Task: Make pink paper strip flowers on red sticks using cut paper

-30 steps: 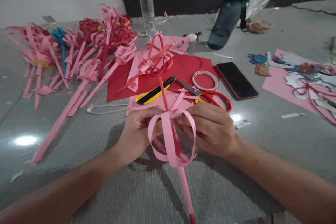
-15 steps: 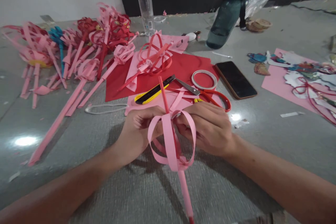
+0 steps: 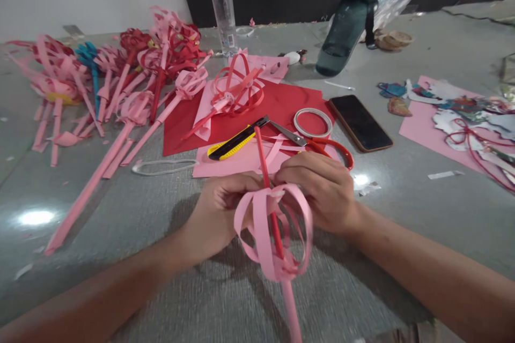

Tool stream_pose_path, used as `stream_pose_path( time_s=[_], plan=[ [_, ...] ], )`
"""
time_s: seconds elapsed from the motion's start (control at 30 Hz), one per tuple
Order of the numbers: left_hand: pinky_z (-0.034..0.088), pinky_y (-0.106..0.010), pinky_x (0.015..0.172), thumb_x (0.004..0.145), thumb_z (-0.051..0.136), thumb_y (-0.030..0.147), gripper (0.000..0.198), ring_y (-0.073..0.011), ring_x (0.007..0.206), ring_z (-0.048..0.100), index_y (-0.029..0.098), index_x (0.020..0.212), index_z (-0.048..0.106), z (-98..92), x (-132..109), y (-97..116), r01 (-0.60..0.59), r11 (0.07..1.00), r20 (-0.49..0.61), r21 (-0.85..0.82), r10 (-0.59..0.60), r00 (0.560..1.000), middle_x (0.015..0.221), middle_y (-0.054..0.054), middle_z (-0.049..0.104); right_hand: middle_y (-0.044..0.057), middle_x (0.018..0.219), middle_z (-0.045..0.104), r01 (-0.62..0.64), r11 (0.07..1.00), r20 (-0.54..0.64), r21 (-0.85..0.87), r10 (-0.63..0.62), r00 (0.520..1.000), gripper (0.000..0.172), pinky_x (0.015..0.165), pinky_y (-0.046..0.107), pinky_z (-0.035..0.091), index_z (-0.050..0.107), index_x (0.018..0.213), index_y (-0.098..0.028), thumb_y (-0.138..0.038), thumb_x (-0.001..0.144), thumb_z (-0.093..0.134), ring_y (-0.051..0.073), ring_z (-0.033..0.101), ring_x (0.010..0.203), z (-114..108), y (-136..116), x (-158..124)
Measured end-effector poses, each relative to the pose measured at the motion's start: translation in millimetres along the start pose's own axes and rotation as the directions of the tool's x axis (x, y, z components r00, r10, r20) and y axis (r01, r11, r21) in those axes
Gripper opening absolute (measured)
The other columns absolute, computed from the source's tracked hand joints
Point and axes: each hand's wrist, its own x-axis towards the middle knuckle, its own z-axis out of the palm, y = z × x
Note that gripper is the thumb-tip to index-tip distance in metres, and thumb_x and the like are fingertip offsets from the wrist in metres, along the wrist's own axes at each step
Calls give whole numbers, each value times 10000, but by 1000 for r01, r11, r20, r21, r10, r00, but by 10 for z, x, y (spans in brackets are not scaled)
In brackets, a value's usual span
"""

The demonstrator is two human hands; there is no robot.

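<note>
Between my hands is a pink paper flower (image 3: 263, 233) with looped strips gathered at its top and a rolled pink stem (image 3: 290, 305) pointing toward me. A thin red paper stick (image 3: 261, 156) runs up through the loops and out beyond them. My left hand (image 3: 219, 211) is closed at the left side of the gathered strips, its fingertips partly behind the loops. On the right, my right hand (image 3: 322, 190) pinches the strips where they meet by the red stick. The loops hide some of the fingertips.
Just beyond my hands lie a yellow-black box cutter (image 3: 233, 142), red-handled scissors (image 3: 324, 149), a tape roll (image 3: 313, 122) and red paper (image 3: 289, 96). A phone (image 3: 361, 123) is to the right. Several finished paper flowers (image 3: 132, 107) pile up at left; bottles (image 3: 341, 35) stand behind.
The paper flower has shifted slightly right and toward me, and it has turned a little. The red stick's tip has moved right and lower. Both hands stay at the strips.
</note>
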Motion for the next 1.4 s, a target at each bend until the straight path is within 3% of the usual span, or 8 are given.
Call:
stream_pose_path(
  time_s=[0.23,0.37,0.47,0.57,0.67,0.73,1.23,1.4],
  plan=[
    [401,-198,453,800,841,372,336,-101,537,471,181,585,669,-52,19,-73,44,999,-127,14,-42,991,570,16,526,41,845,676,-176,962,-43,207,188,981,169,667,317,549,619,957,-203,-74,849,620,164,636,742,-2,-99,45],
    [413,-220,469,816,824,358,333,-98,512,456,191,581,656,-65,21,-108,14,995,-178,97,3,984,566,30,512,2,807,625,-492,720,1,490,564,826,190,611,268,538,545,848,-217,-76,807,665,128,597,689,24,-231,60],
    [392,-213,469,803,832,349,300,-90,523,442,183,608,677,-72,8,-136,28,992,-204,123,-2,979,597,31,528,-20,802,626,-564,650,38,509,638,769,264,595,241,530,523,818,-223,-46,750,707,111,584,674,31,-300,46],
    [388,-203,475,813,823,362,279,-89,545,455,171,654,697,-90,0,-170,36,997,-183,72,-22,983,638,23,553,-56,728,617,-504,784,-3,363,542,840,305,605,234,520,547,804,-223,25,687,679,97,564,621,26,-300,7],
    [331,-201,470,815,824,380,351,-83,539,391,162,605,645,-103,2,-174,8,994,-180,108,11,984,602,28,497,-48,725,648,-308,924,-70,226,331,941,310,621,250,524,583,819,-218,50,673,638,112,594,635,28,-241,-33],
    [304,-213,476,824,816,402,390,-88,541,361,167,585,616,-101,4,-157,3,990,-166,143,21,986,579,33,453,-26,766,688,-209,962,-105,177,229,968,313,632,269,531,596,837,-214,61,688,613,126,609,658,35,-192,-45],
    [486,-227,594,746,878,322,192,-136,676,571,173,757,759,-25,-11,-62,52,997,-77,-49,-56,995,755,-25,680,33,765,719,22,998,-65,59,-18,998,270,638,312,541,553,831,-205,56,823,622,164,645,695,-40,-112,48],
    [509,-245,619,739,881,321,191,-119,619,540,185,738,747,1,-6,14,41,999,-40,17,-40,998,690,6,632,55,819,732,88,996,-75,27,-85,993,241,661,335,547,550,881,-196,26,836,634,172,614,722,-25,-62,34]
  ],
)
